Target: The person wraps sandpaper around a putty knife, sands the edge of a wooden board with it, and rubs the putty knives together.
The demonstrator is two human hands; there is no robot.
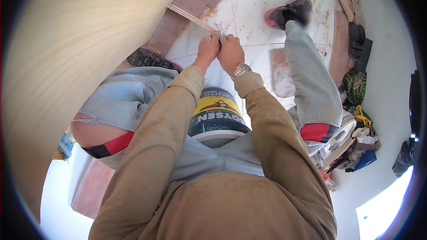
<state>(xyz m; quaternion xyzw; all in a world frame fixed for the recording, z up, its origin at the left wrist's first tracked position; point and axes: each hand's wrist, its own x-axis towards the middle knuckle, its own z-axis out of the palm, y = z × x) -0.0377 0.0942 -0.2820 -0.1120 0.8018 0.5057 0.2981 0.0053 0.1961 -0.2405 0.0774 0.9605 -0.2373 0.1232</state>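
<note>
My left hand (207,51) and my right hand (231,54) are closed side by side in front of me, fingers curled inward. Between them shows a small dark object (220,44), with something greyish at its far end; its kind is hidden by my fingers. A thin wooden strip (192,18) runs from the upper left up to my fingertips. I cannot tell whether either hand grips the strip. Below my hands, between my legs, stands a paint bucket (218,112) with a dark and yellow label, under my seat.
A large pale wood panel (80,40) rises on my left. Reddish-brown boards (189,4) and sawdust lie on the white tiled floor (253,0). Another board piece (281,72) is near my right leg. Bags and odds and ends (360,146) crowd the right wall.
</note>
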